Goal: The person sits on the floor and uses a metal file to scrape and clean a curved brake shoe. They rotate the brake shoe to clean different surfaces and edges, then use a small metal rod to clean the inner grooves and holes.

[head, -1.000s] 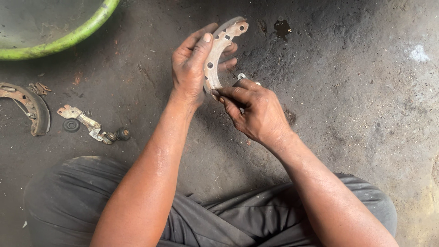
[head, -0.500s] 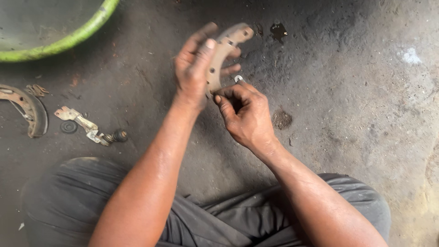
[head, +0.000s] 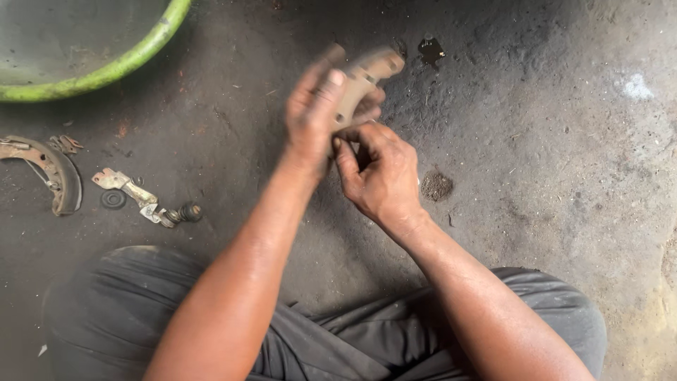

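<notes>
Head view, looking down at a person seated on a dark, stained concrete floor [head: 550, 162], legs in grey trousers [head: 331, 339] crossed along the bottom of the frame. Both bare forearms reach forward to the upper middle of the floor area.

The left hand [head: 314, 116] is raised, its fingers wrapped around a curved brake shoe [head: 367, 77], tan and worn, with small holes visible in its web. The shoe is held clear of the floor, tilted, its upper end pointing toward the far right. Motion blur softens the left hand and the shoe, so the finer detail of the grasp cannot be read.

The right hand [head: 381, 173] sits just below and touching the lower end of the shoe. Its fingers are curled and pinched in against that end; whether they hold a small part there cannot be told.

On the floor just right of the right hand lies a small mound of dirt [head: 436, 186]. Beyond the shoe, near the far edge, is a small dark patch [head: 431, 50].

Toward the left edge of the floor lies a second brake shoe [head: 56, 173], rusty, curved, lying flat. Between it and the left forearm lie a small metal lever [head: 123, 185], a dark round washer [head: 113, 200] and a short adjuster piece [head: 180, 212], close together but well apart from the hands. A large green-rimmed basin [head: 134, 60] fills the far left corner.
</notes>
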